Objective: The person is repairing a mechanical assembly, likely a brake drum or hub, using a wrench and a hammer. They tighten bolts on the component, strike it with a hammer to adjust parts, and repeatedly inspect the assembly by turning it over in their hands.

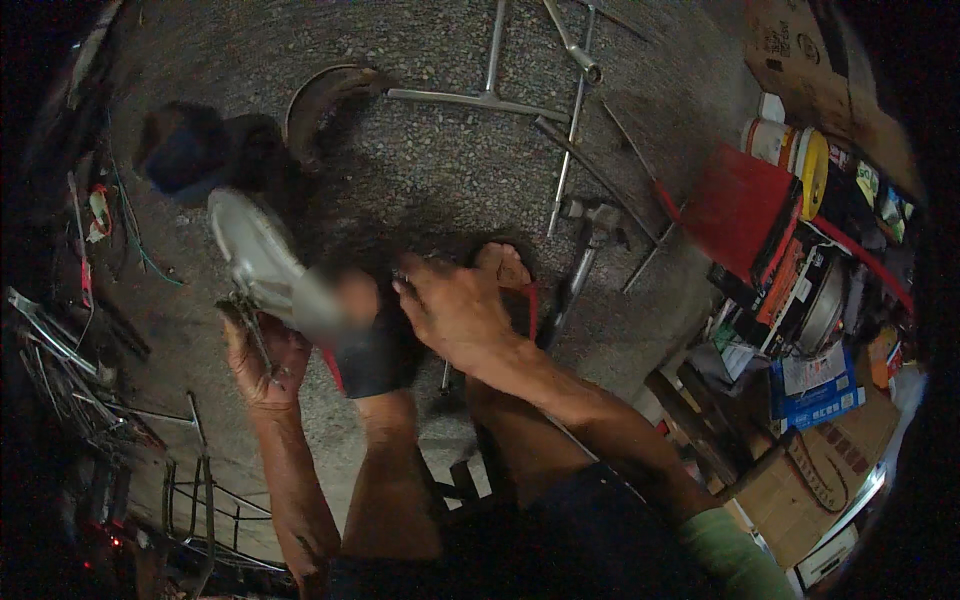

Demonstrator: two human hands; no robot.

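A grey round metal part (262, 258), dished like a cover or hub plate, stands tilted left of centre. My left hand (268, 365) is under its lower edge, fingers curled around a thin metal piece (255, 335) that seems joined to it. A blurred patch hides the part's right end. Beside that patch, my right hand (455, 308) is palm down, its fingers loosely apart and smeared a little by motion. No object shows in it. My bare feet are below; the toes of one foot (503, 265) show beyond my right hand.
Ahead on the pebbled floor lie a T-handle wrench (490, 98), a curved metal band (300, 110) and a hammer (592, 222). A dark blue bundle (185, 150) sits far left. Right are a red box (735, 215), cans and cardboard (830, 470); left, metal frames and rods (60, 345).
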